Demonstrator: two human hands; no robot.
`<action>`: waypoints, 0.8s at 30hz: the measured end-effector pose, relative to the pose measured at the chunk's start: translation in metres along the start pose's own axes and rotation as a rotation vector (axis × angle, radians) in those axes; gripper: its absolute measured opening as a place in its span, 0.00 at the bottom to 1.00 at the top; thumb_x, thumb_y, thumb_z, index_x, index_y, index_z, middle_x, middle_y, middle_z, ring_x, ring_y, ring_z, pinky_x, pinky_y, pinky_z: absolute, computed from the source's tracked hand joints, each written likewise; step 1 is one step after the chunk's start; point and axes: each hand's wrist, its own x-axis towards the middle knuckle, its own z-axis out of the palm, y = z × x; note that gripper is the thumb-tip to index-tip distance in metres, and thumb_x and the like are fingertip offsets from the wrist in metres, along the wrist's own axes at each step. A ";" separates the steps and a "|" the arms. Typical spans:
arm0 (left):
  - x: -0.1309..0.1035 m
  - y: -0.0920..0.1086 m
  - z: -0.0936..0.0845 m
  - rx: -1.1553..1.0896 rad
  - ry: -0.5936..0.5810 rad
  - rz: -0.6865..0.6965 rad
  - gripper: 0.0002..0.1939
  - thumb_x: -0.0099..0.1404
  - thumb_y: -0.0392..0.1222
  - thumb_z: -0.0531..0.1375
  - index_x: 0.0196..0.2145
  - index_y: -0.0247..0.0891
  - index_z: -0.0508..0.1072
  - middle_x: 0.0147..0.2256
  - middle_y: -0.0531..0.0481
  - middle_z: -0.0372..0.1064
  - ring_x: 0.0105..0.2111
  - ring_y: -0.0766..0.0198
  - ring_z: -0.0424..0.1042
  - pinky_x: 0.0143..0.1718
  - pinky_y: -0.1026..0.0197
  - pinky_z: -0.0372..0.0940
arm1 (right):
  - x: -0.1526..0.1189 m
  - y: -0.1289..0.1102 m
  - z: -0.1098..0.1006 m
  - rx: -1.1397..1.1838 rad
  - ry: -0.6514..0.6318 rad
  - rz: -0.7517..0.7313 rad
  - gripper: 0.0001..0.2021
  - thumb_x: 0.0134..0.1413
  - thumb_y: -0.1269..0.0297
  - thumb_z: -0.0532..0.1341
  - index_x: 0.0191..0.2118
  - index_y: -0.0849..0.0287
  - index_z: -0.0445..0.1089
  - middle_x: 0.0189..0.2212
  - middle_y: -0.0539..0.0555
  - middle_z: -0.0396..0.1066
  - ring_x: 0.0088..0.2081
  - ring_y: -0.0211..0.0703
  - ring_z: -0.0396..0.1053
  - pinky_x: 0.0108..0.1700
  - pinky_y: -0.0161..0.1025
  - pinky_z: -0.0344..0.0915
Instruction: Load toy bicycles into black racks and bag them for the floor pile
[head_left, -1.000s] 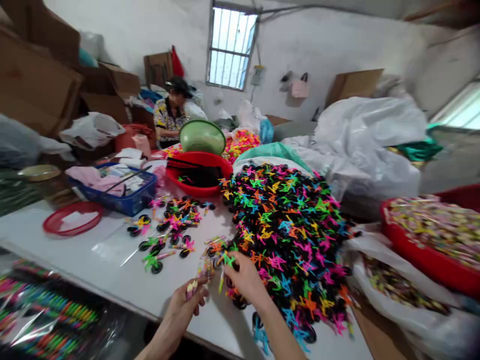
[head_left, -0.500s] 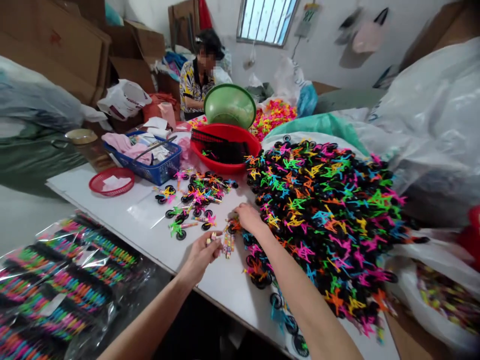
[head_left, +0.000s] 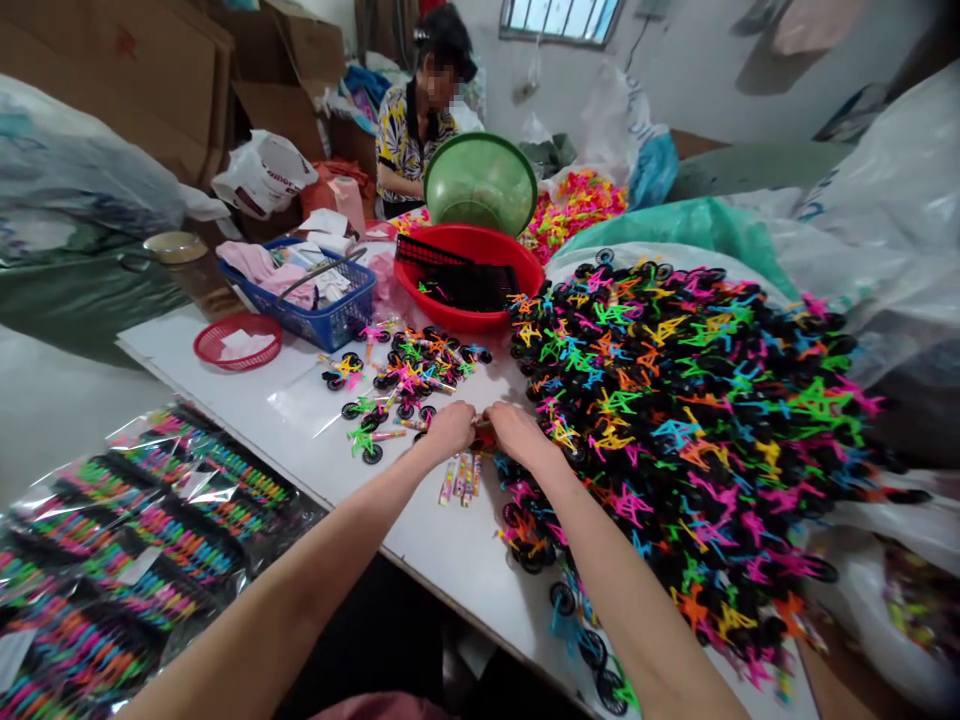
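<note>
On the white table point(head_left: 420, 520), the heap of toy bikes point(head_left: 675, 430) lies just right of the right hand point(head_left: 514, 432); each bike looks light and stiff but thin, best pinched at its middle. The left hand point(head_left: 452, 428) nearly meets the right, both curled, their grip too hidden to tell. Small tubes point(head_left: 463, 478), probably light and slick, lie just nearside.

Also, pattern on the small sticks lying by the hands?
The small sticks look mottled: pink, yellow, white and more. Head view.
</note>
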 end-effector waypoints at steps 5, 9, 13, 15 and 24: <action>-0.003 0.007 -0.005 0.099 -0.065 0.010 0.09 0.55 0.28 0.56 0.34 0.32 0.73 0.38 0.38 0.69 0.41 0.55 0.70 0.42 0.58 0.62 | -0.010 -0.004 -0.001 -0.032 -0.012 -0.006 0.14 0.57 0.77 0.48 0.41 0.64 0.69 0.40 0.62 0.69 0.46 0.48 0.65 0.43 0.37 0.60; -0.020 0.004 -0.037 0.098 0.006 0.002 0.09 0.59 0.33 0.55 0.37 0.30 0.72 0.34 0.38 0.70 0.37 0.54 0.70 0.38 0.57 0.62 | -0.013 -0.003 -0.002 -0.040 -0.029 -0.028 0.15 0.55 0.77 0.50 0.43 0.62 0.69 0.40 0.59 0.69 0.44 0.46 0.66 0.42 0.36 0.60; -0.058 -0.025 -0.070 -0.231 0.049 0.015 0.08 0.56 0.38 0.60 0.34 0.34 0.73 0.26 0.49 0.67 0.27 0.64 0.66 0.29 0.63 0.59 | -0.017 -0.005 0.001 -0.031 -0.022 -0.079 0.18 0.53 0.76 0.54 0.49 0.57 0.67 0.42 0.57 0.69 0.45 0.45 0.65 0.45 0.36 0.59; -0.082 -0.042 -0.070 -0.676 -0.029 -0.054 0.09 0.53 0.39 0.63 0.33 0.34 0.73 0.21 0.54 0.62 0.20 0.71 0.58 0.21 0.67 0.52 | -0.016 -0.007 0.004 -0.023 -0.005 -0.092 0.17 0.52 0.77 0.53 0.46 0.57 0.69 0.41 0.57 0.69 0.45 0.46 0.65 0.45 0.37 0.58; -0.118 -0.037 -0.009 -1.745 -0.274 -0.236 0.12 0.50 0.37 0.66 0.32 0.31 0.69 0.33 0.41 0.70 0.28 0.66 0.69 0.19 0.72 0.50 | -0.031 -0.002 -0.002 0.285 0.206 0.002 0.10 0.57 0.70 0.52 0.39 0.60 0.70 0.36 0.54 0.70 0.39 0.39 0.66 0.41 0.33 0.58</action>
